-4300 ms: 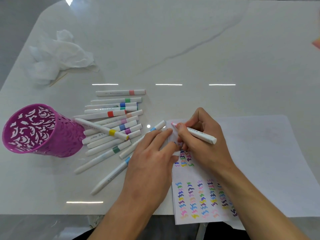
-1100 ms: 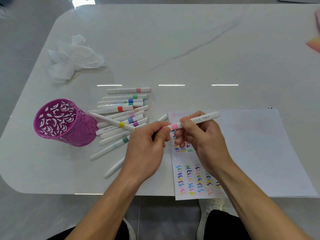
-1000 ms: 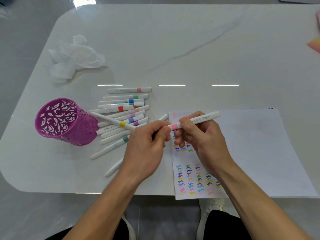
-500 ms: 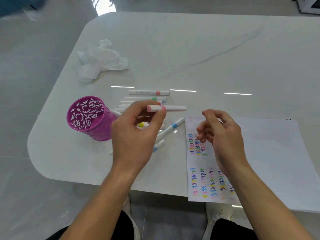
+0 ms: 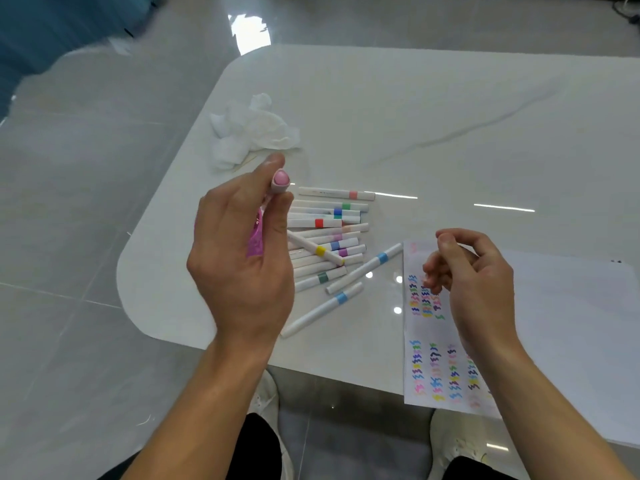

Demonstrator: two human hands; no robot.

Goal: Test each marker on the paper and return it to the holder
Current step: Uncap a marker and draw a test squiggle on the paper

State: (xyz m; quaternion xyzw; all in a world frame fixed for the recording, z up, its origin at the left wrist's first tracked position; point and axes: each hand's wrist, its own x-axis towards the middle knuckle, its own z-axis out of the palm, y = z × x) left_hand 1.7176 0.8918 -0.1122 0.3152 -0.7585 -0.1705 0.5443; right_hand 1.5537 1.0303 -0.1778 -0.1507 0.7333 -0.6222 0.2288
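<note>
Head view: a glossy white table point(image 5: 450, 109) with a rounded near-left corner and faint grey veins fills most of the picture and reflects thin bars of light. Around it lies a floor point(image 5: 86, 202) of large pale grey tiles, shiny enough to mirror a bright patch beyond the table's far-left corner. A blurred blue shape point(image 5: 52, 26) sits at the upper left. The left hand point(image 5: 242, 261) is raised over the table's left part, its thumb and fingers pinching a pink marker point(image 5: 280, 180) held nearly upright, rounded pink end toward the camera. Only a sliver of the purple holder point(image 5: 255, 242) shows between the fingers, so whether the marker's lower end is inside it cannot be told. Just right of that hand a loose heap of white markers point(image 5: 329, 237) with coloured bands lies on the table, two blue-banded ones a little apart on the near side. A crumpled white tissue point(image 5: 252, 133) rests farther back. The right hand point(image 5: 478, 275) hovers with fingers loosely curled, holding nothing, above a paper strip point(image 5: 426, 372) covered in rows of coloured squiggles. The strip lies on a larger blank sheet point(image 5: 571, 323), and its near end slightly overhangs the table's edge. Below that edge, black trousers point(image 5: 256, 445) and white shoes point(image 5: 268, 396) show.
</note>
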